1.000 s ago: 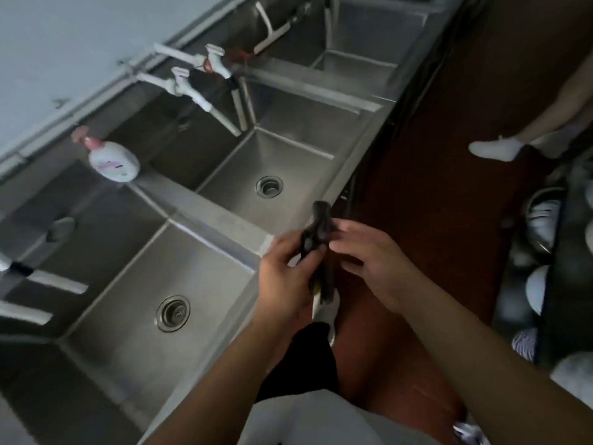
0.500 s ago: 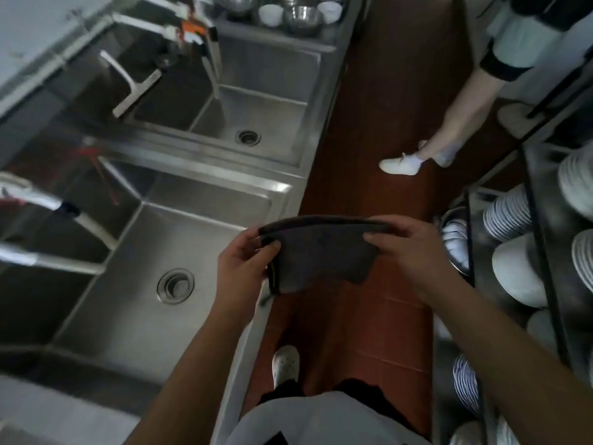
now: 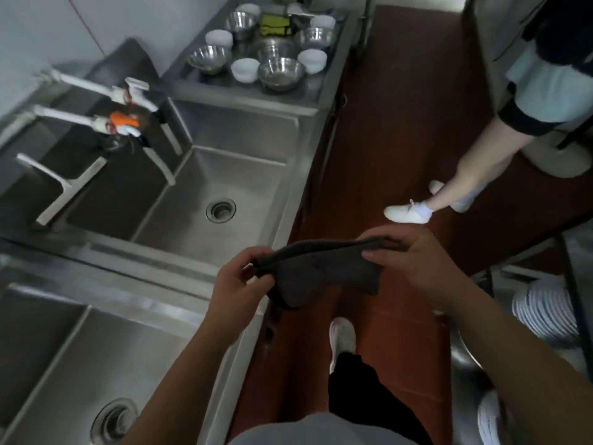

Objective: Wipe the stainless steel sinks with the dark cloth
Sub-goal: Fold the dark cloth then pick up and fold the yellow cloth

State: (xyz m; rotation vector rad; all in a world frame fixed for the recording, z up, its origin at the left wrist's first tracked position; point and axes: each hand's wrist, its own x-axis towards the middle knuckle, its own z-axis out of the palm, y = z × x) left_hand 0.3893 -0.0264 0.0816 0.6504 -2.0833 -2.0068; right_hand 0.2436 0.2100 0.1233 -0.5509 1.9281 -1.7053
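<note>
The dark cloth (image 3: 324, 271) hangs stretched between both hands, over the floor just off the counter's front edge. My left hand (image 3: 239, 284) pinches its left corner and my right hand (image 3: 414, 261) pinches its right corner. A stainless steel sink (image 3: 205, 216) with a round drain lies ahead on the left. A second sink (image 3: 73, 374) lies nearer, at the lower left, under my left forearm.
White taps (image 3: 128, 123) reach over the far sink from the wall. Metal and white bowls (image 3: 266, 56) crowd the drainboard beyond. Another person's leg and white shoe (image 3: 407, 211) stand on the red floor at right. Stacked plates (image 3: 542, 313) fill a rack at right.
The cloth went from a bunched twist between my hands to spread out flat. The view has moved along the counter toward the far sink and the bowls.
</note>
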